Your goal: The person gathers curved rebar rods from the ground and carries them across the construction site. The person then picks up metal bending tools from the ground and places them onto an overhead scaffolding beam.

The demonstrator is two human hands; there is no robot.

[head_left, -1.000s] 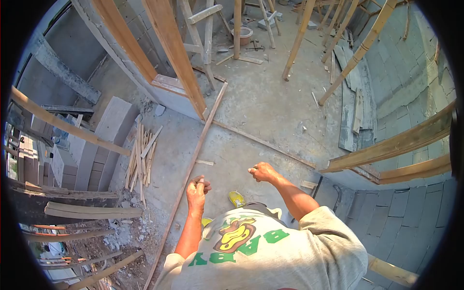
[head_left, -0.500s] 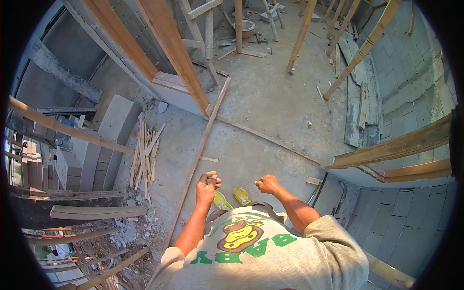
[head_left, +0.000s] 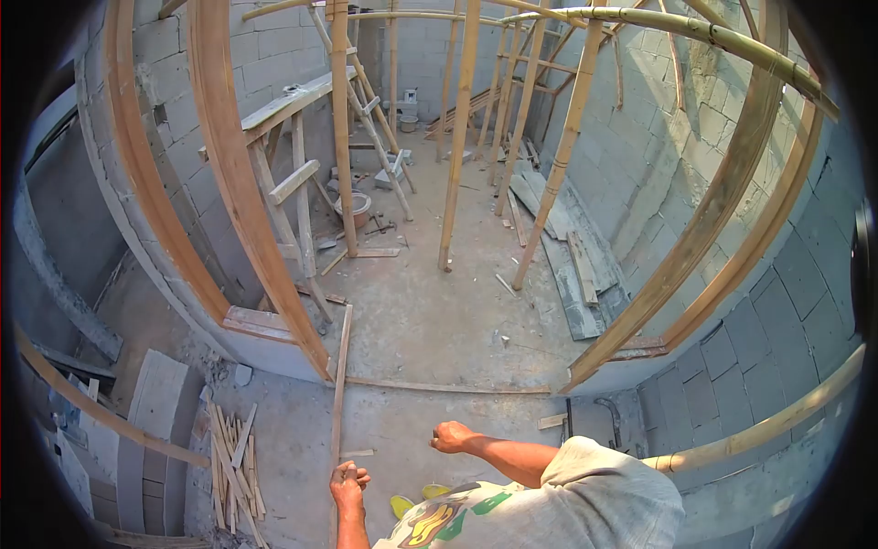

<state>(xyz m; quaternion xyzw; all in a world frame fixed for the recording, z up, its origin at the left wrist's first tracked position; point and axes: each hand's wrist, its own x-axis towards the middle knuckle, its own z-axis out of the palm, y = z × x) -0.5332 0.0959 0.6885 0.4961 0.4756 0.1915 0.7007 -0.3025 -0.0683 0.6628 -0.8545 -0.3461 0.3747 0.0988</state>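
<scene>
My left hand [head_left: 349, 482] is raised at the lower middle, fingers curled in and thumb side up. It appears just above a long thin wooden strip [head_left: 340, 384] on the concrete floor; whether anything sits in the fingers I cannot make out. My right hand [head_left: 450, 437] is closed too, held out in front of my body with the forearm coming in from the right. Anything inside that grip is hidden or too small to see. Between the hands in the picture lies a short wood piece [head_left: 358, 453] on the floor, beside the strip.
Ahead is a wooden door frame [head_left: 261, 210] with a sill strip [head_left: 448, 388] across the floor. Bamboo props [head_left: 457, 137] stand beyond it, near a trestle [head_left: 297, 174] and a bucket [head_left: 353, 209]. Stacked planks [head_left: 572, 265] lie right; thin sticks [head_left: 236, 467] lie left.
The view has tilted up, showing more of the room and its walls. My right hand has moved forward and left across my body; my left hand sits lower in view. Both stay closed.
</scene>
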